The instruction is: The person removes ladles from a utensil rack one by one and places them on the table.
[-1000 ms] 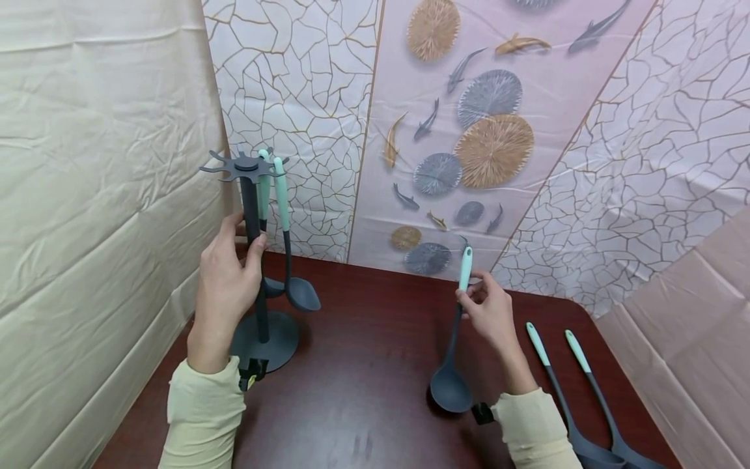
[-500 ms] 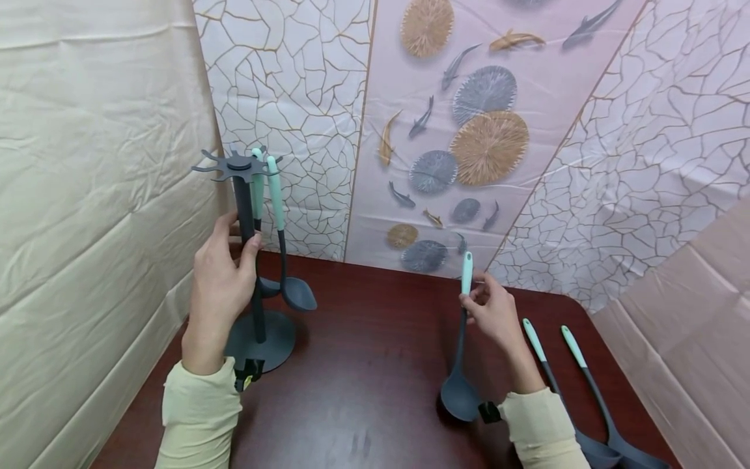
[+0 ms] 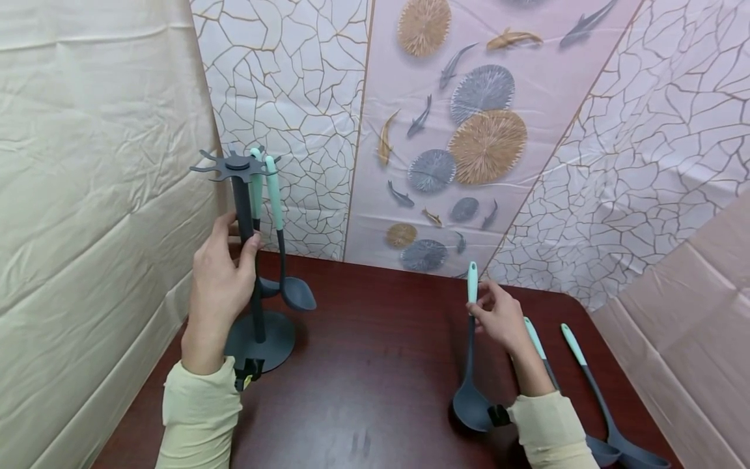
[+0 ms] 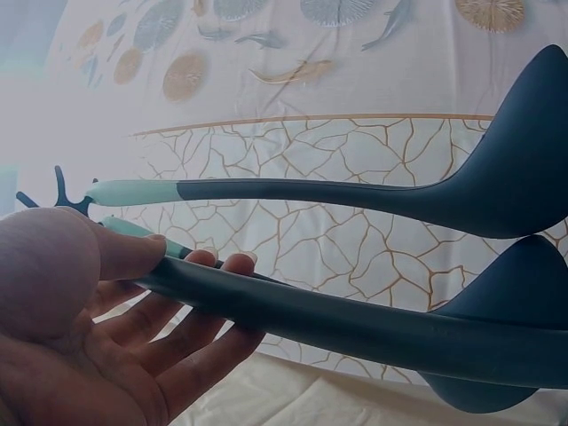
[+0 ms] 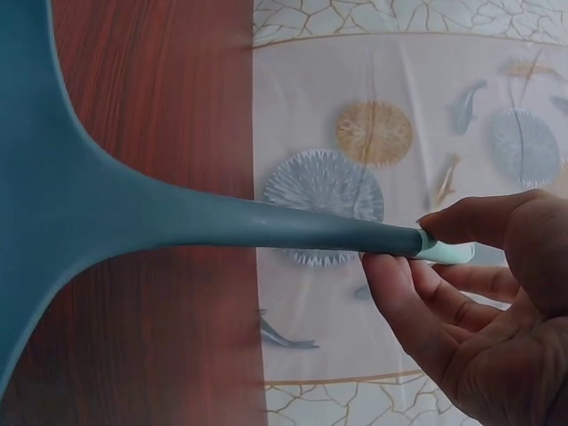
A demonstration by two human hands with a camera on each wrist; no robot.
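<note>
My left hand [image 3: 219, 283] grips the post [image 3: 241, 202] of a dark grey utensil stand, thumb and fingers round it below the hooked top [image 3: 236, 166]. Two utensils with mint handles hang from its hooks; the nearer has a deep, scoop-like head [image 3: 298, 294]. The left wrist view shows both hanging heads beside the post. At the right, my right hand [image 3: 500, 316] pinches a ladle [image 3: 471, 404] where the mint handle meets the grey shaft. The ladle stands nearly upright, handle up, its bowl low over the table. Thumb and fingertips on that joint show in the right wrist view.
Two more mint-handled utensils lie at the table's right side: one [image 3: 606, 417] in plain sight, the other [image 3: 535, 339] partly behind the right forearm. The stand's round base [image 3: 281, 345] rests on the dark red table [image 3: 363, 365]. Patterned cloth [image 3: 293, 98] hangs behind.
My right hand has moved right and slightly toward me with the ladle, which has turned more upright. The left hand keeps its hold on the stand; the head view has shifted slightly.
</note>
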